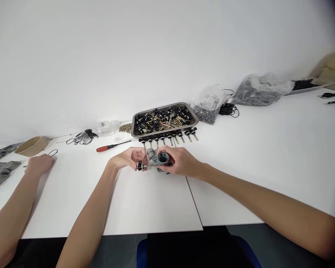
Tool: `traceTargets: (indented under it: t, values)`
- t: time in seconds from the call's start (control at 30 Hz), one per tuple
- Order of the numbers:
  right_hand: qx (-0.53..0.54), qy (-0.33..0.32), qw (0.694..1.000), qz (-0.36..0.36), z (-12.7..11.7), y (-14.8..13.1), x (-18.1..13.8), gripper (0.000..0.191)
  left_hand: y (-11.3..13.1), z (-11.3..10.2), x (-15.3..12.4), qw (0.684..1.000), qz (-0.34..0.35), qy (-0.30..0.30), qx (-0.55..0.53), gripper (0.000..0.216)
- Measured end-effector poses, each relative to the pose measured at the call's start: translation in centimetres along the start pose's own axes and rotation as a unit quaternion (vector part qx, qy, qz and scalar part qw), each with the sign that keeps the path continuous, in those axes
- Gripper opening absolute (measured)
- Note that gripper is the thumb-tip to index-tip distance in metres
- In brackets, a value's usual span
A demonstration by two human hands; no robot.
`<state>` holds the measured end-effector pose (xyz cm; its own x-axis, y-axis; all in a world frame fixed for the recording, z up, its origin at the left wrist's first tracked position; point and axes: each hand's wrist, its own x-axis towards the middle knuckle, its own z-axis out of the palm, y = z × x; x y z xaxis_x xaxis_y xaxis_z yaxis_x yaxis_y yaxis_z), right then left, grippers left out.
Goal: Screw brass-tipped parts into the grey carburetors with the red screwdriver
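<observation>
Pin pinched by my left hand | metal part held by my right hand | pin could jam if tilted

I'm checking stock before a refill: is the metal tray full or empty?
Full, or close to it: black and brass-coloured parts lie heaped across the metal tray, hiding most of its bottom.

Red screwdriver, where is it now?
In the head view, the red-handled screwdriver lies left of centre on the table, just beyond the left hand, its tip by the metal tray.
</observation>
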<state>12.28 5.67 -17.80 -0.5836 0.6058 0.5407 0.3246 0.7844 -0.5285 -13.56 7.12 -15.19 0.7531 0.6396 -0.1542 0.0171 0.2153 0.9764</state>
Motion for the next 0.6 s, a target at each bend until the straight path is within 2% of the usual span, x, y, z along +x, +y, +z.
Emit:
traceTargets:
  t: [0.3,0.6]
  values:
    - [0.006,0.0,1.0,0.006,-0.05,-0.12,0.01,0.029,-0.15,-0.32,0.1,0.999,-0.012,0.022,0.043,0.052]
    - [0.011,-0.002,1.0,0.013,-0.13,-0.18,0.11,0.028,0.09,-0.17,0.08,0.993,0.059,0.013,0.101,0.043]
